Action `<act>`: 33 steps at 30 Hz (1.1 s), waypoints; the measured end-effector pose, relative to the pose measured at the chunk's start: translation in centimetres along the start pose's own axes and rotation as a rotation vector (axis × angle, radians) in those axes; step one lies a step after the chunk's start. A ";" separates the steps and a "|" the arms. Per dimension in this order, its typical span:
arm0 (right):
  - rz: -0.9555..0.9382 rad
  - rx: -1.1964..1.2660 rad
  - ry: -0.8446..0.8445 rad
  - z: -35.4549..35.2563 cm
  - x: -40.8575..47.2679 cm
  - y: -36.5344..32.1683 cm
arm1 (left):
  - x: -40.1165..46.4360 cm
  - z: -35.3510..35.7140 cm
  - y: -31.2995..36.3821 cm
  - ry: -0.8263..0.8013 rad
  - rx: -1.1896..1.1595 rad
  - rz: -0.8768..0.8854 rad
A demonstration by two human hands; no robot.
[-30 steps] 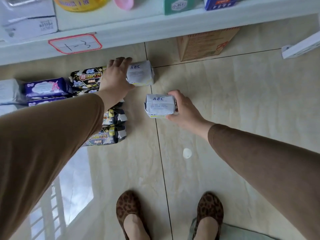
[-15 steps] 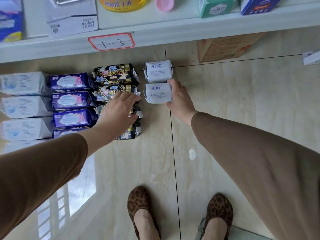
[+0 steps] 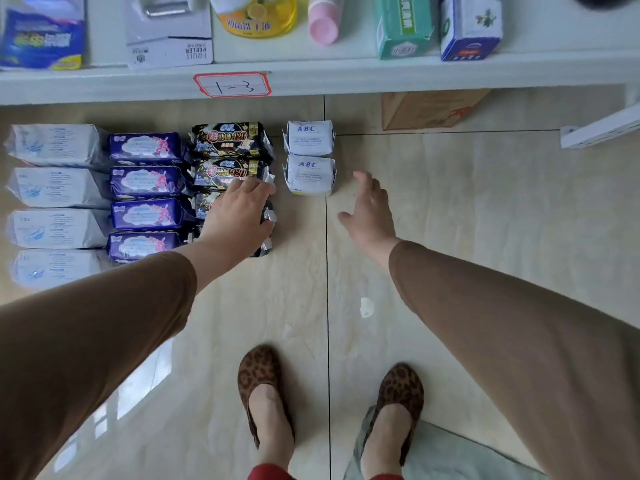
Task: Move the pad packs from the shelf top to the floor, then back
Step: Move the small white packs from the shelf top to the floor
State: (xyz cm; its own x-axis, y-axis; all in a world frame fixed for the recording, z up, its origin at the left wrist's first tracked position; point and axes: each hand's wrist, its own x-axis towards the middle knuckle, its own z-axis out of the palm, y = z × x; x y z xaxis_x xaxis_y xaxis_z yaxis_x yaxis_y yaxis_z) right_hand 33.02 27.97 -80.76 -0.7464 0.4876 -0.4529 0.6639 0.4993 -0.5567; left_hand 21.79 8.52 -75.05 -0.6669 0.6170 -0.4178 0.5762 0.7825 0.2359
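Pad packs lie in columns on the tiled floor below the shelf point(image 3: 311, 81). Several white packs point(image 3: 55, 187) are at the far left, several purple packs point(image 3: 145, 181) beside them, then black packs point(image 3: 230, 138). Two small white ABC packs point(image 3: 309, 174) form the rightmost column. My left hand point(image 3: 239, 216) rests on the nearer black packs with fingers spread flat. Just right of the nearer ABC pack my right hand point(image 3: 370, 211) hovers with relaxed fingers, touching nothing.
The shelf top holds a blue pack point(image 3: 41, 32), a fruit peeler card point(image 3: 169, 36), a yellow bottle point(image 3: 258, 15), a pink bottle point(image 3: 323, 24) and two boxes point(image 3: 401, 29). A cardboard box point(image 3: 429, 110) sits under the shelf. My two feet point(image 3: 266, 393) stand on the tiles.
My right hand set the second ABC pack down behind the first one and let go, pulling back to the right. My left hand left the far ABC pack and came to the black packs.
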 end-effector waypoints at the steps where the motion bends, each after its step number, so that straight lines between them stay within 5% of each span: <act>1: -0.010 -0.024 -0.013 -1.6 -1.4 0.0 | -0.7 -1.0 1.0 -0.006 -0.002 -0.018; 10: -0.172 -0.193 -0.077 -21.1 -15.0 -5.9 | -9.3 -15.6 13.4 0.034 -0.044 -0.017; 21: -0.335 -0.128 0.075 -48.7 -30.0 -22.4 | -21.9 -43.5 26.9 0.285 -0.128 0.071; 33: -0.470 -0.170 0.256 -64.8 -30.5 -33.6 | -21.4 -62.0 29.4 0.518 -0.165 0.148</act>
State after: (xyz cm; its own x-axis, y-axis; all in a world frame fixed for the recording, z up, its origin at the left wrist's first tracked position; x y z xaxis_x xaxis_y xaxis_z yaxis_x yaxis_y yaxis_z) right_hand 36.42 42.69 -3.09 -0.9430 0.3327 0.0125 0.2763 0.8031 -0.5279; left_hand 23.71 23.49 -4.82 -0.7534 0.6489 0.1061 0.6274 0.6613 0.4111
